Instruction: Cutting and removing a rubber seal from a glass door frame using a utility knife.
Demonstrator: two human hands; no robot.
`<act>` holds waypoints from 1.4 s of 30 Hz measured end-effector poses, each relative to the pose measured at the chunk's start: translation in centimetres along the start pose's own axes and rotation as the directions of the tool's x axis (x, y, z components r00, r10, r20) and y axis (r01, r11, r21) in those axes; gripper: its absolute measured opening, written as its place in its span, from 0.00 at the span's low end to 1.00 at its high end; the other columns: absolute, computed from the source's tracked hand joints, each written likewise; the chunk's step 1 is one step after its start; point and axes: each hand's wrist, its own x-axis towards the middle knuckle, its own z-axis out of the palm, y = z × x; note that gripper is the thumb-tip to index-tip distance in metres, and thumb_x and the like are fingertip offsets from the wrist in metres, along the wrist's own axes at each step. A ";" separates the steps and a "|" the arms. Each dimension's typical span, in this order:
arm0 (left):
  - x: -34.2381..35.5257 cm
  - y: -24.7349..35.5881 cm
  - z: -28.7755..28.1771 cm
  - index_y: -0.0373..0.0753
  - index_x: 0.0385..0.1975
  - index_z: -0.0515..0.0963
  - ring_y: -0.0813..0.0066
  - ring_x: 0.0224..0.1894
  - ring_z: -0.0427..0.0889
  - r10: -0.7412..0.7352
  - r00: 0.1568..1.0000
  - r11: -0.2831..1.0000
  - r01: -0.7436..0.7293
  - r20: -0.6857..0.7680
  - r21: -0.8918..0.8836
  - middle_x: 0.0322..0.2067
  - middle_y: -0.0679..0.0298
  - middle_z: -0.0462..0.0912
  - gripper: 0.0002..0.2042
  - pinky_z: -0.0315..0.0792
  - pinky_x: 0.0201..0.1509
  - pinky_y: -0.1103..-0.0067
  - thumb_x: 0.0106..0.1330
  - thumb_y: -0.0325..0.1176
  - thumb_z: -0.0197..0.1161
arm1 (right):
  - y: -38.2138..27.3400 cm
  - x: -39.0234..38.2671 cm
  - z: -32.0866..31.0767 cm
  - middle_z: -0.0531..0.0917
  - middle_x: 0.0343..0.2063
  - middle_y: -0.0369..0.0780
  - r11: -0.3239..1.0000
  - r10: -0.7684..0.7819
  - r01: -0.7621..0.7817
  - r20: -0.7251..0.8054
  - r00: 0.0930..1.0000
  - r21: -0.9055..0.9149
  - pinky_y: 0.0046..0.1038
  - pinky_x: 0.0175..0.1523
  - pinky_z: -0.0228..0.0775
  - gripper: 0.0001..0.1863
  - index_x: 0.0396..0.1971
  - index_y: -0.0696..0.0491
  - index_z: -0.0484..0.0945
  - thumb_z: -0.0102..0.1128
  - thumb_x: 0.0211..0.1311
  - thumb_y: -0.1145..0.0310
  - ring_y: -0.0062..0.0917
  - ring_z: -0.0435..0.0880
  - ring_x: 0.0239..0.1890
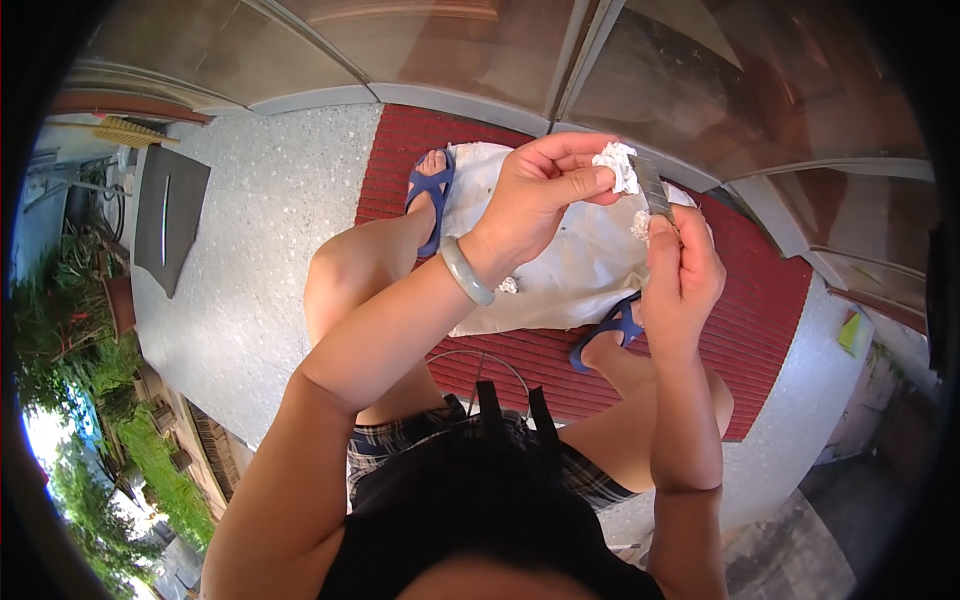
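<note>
My left hand, a pale bangle on its wrist, pinches a crumpled white piece that looks like paper or foil. A flat grey strip runs from this piece down to my right hand, whose thumb and fingers close on its lower end. Beside the right thumb sits a second crumpled white bit; whether it is joined to the strip I cannot tell. Both hands are raised over a white cloth or sack. On it, near my left wrist, lies a small crumpled silvery-white scrap.
The white sheet lies on a red ribbed mat between my feet in blue sandals. Glass door panels stand just beyond the mat. A dark grey mat lies on the speckled floor at the left, near plants.
</note>
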 end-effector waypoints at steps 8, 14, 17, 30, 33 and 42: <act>0.2 0.2 0.2 0.36 0.51 0.77 0.76 0.43 0.83 0.023 1.000 1.000 -0.023 0.012 -0.004 0.43 0.59 0.83 0.15 0.79 0.47 0.79 0.64 0.24 0.62 | 0.5 0.1 0.7 0.75 0.19 0.39 0.995 -0.093 0.093 0.006 0.996 -0.043 0.22 0.26 0.63 0.03 0.34 0.59 0.76 0.55 0.62 0.77 0.19 0.70 0.19; 0.0 0.1 -0.1 0.35 0.48 0.78 0.77 0.39 0.83 0.035 0.997 0.998 -0.032 -0.067 0.046 0.39 0.60 0.84 0.13 0.79 0.43 0.79 0.63 0.23 0.62 | 0.8 -0.1 1.2 0.77 0.20 0.42 0.968 -0.158 0.159 0.019 0.987 -0.193 0.28 0.24 0.67 0.03 0.34 0.58 0.76 0.55 0.60 0.77 0.29 0.75 0.18; 0.0 0.0 0.0 0.34 0.45 0.79 0.78 0.36 0.83 0.054 0.992 0.996 -0.045 -0.115 0.081 0.36 0.60 0.84 0.11 0.80 0.41 0.79 0.63 0.22 0.61 | 1.0 0.0 1.4 0.78 0.20 0.42 0.938 -0.229 0.228 0.027 0.973 -0.260 0.30 0.24 0.68 0.04 0.34 0.58 0.76 0.56 0.60 0.77 0.32 0.77 0.19; 0.2 -0.5 0.3 0.32 0.37 0.79 0.79 0.32 0.82 0.152 0.969 0.941 -0.082 -0.196 0.328 0.33 0.60 0.84 0.07 0.79 0.33 0.81 0.60 0.24 0.64 | 1.0 -0.1 1.2 0.72 0.16 0.41 0.961 -0.212 0.218 0.054 0.976 -0.172 0.27 0.22 0.62 0.02 0.31 0.59 0.75 0.55 0.58 0.79 0.27 0.69 0.15; 1.0 -0.7 -1.5 0.30 0.37 0.79 0.77 0.32 0.83 0.109 0.909 0.926 0.055 -0.402 0.374 0.33 0.59 0.84 0.08 0.79 0.35 0.81 0.59 0.25 0.64 | -0.4 -0.5 1.0 0.72 0.17 0.38 0.934 -0.302 0.289 -0.033 0.953 -0.210 0.25 0.22 0.61 0.01 0.30 0.59 0.75 0.56 0.58 0.79 0.22 0.68 0.16; 0.3 0.0 -1.0 0.34 0.50 0.77 0.71 0.40 0.85 0.001 0.992 0.997 0.010 -0.130 0.080 0.40 0.58 0.84 0.14 0.79 0.47 0.80 0.65 0.26 0.62 | 1.6 0.4 0.3 0.66 0.17 0.27 0.860 0.330 -0.348 0.114 0.937 0.373 0.15 0.26 0.50 0.07 0.27 0.56 0.74 0.51 0.66 0.73 0.09 0.60 0.21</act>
